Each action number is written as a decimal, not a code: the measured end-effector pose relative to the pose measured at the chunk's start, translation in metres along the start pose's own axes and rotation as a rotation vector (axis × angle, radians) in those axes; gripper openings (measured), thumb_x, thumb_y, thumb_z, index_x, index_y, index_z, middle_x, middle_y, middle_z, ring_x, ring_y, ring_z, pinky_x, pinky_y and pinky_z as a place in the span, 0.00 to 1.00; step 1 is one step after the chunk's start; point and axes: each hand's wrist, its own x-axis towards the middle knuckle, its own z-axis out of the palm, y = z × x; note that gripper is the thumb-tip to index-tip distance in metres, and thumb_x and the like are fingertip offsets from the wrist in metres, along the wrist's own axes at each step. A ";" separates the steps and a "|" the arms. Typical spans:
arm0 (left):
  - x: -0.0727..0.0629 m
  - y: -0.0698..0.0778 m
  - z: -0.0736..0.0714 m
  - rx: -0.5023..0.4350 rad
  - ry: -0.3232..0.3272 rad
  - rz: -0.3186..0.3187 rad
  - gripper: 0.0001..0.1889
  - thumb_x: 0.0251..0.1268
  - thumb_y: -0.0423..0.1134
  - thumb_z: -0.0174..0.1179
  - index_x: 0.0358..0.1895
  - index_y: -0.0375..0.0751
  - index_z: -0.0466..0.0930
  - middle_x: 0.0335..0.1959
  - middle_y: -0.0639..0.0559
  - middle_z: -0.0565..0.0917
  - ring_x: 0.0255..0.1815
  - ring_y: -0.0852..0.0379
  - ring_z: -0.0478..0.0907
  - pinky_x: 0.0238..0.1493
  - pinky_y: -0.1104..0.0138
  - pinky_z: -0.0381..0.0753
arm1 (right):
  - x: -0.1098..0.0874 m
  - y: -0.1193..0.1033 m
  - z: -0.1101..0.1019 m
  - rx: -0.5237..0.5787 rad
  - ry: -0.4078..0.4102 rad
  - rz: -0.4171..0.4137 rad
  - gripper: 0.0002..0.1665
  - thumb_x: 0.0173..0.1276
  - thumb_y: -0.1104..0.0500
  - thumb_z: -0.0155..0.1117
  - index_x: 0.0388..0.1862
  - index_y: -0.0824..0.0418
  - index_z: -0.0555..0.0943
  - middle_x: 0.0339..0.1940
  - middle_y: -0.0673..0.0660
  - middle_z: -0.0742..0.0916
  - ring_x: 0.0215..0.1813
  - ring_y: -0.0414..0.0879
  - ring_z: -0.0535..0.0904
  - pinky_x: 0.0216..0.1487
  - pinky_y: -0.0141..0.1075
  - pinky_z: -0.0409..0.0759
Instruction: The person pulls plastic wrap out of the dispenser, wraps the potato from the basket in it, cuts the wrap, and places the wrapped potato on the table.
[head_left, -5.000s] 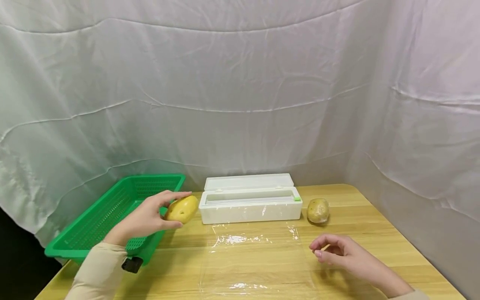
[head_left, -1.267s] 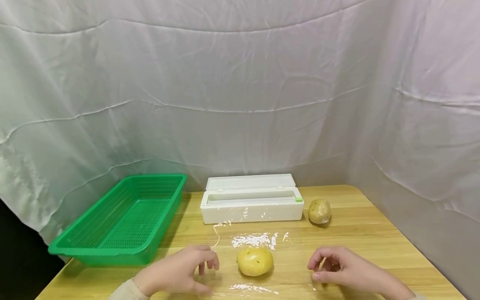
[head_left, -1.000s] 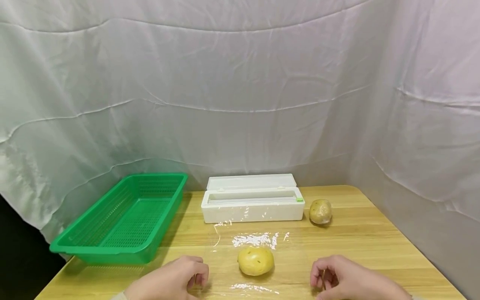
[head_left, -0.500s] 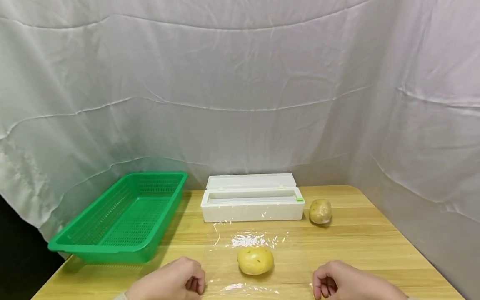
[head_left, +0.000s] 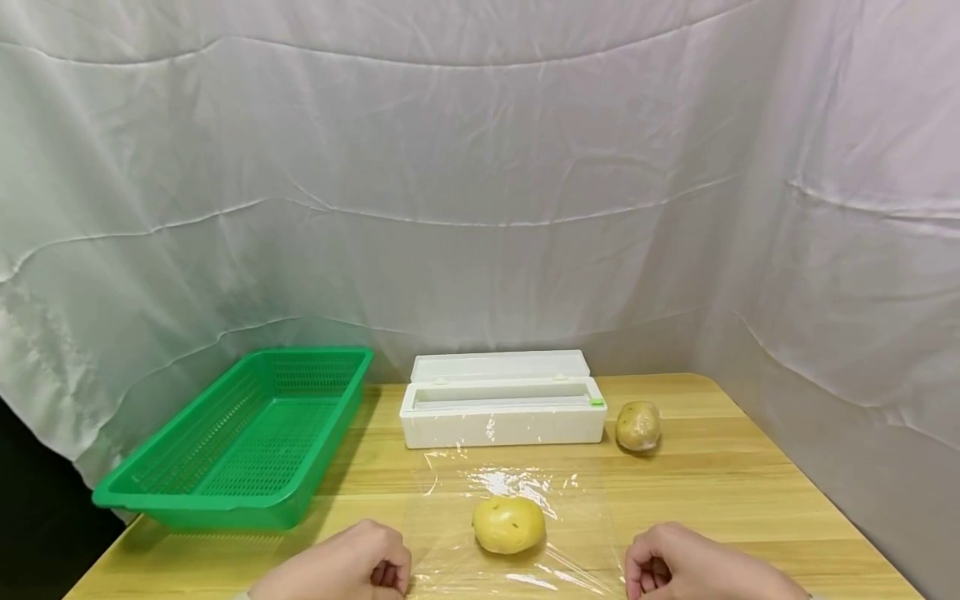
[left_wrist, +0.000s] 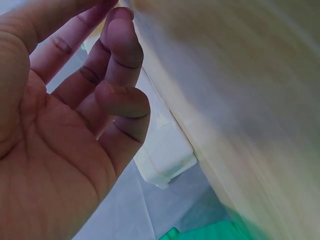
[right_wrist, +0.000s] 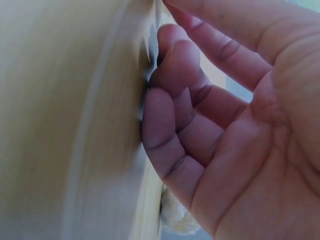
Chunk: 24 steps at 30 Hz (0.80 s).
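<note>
A sheet of cling film (head_left: 450, 500) lies on the table in front of the dispenser, and a yellow potato (head_left: 508, 525) sits on it unwrapped. My left hand (head_left: 348, 562) pinches the film's near left corner with curled fingers. At the near right corner my right hand (head_left: 690, 567) pinches the film the same way. Shiny creases run through the film between the hands. Both wrist views show thumb and index finger coming together at the frame's top edge, the other fingers (left_wrist: 122, 102) curled.
Behind the film stands a white cling film dispenser box (head_left: 502, 429), its lid raised. A film-wrapped potato (head_left: 637, 426) rests right of it. On the left is a green plastic basket (head_left: 277, 504). Grey cloth (head_left: 480, 192) hangs around the wooden table (head_left: 750, 492).
The left hand set the potato on the film, released it and moved to the near left corner. The right hand came down to the near right corner. The film is now creased between them.
</note>
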 end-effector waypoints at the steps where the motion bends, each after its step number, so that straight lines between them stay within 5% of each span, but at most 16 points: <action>1: 0.000 0.000 0.000 0.007 0.005 0.007 0.10 0.66 0.34 0.72 0.29 0.54 0.84 0.25 0.72 0.77 0.29 0.80 0.68 0.29 0.79 0.76 | 0.000 0.000 0.000 0.005 0.001 0.005 0.11 0.66 0.70 0.70 0.34 0.53 0.86 0.21 0.50 0.80 0.28 0.20 0.68 0.27 0.19 0.68; 11: -0.002 0.001 -0.002 0.001 0.016 0.000 0.09 0.65 0.34 0.72 0.31 0.53 0.86 0.28 0.72 0.79 0.30 0.80 0.70 0.32 0.79 0.78 | -0.001 -0.004 0.000 0.047 -0.002 0.074 0.09 0.69 0.67 0.69 0.33 0.53 0.85 0.25 0.35 0.77 0.29 0.21 0.70 0.29 0.20 0.70; 24: -0.005 0.000 -0.009 -0.064 0.048 -0.021 0.08 0.70 0.36 0.71 0.34 0.55 0.86 0.33 0.72 0.82 0.34 0.79 0.75 0.37 0.76 0.82 | -0.002 -0.003 -0.006 0.093 0.030 0.098 0.07 0.75 0.63 0.69 0.36 0.52 0.86 0.27 0.35 0.80 0.30 0.23 0.72 0.29 0.23 0.72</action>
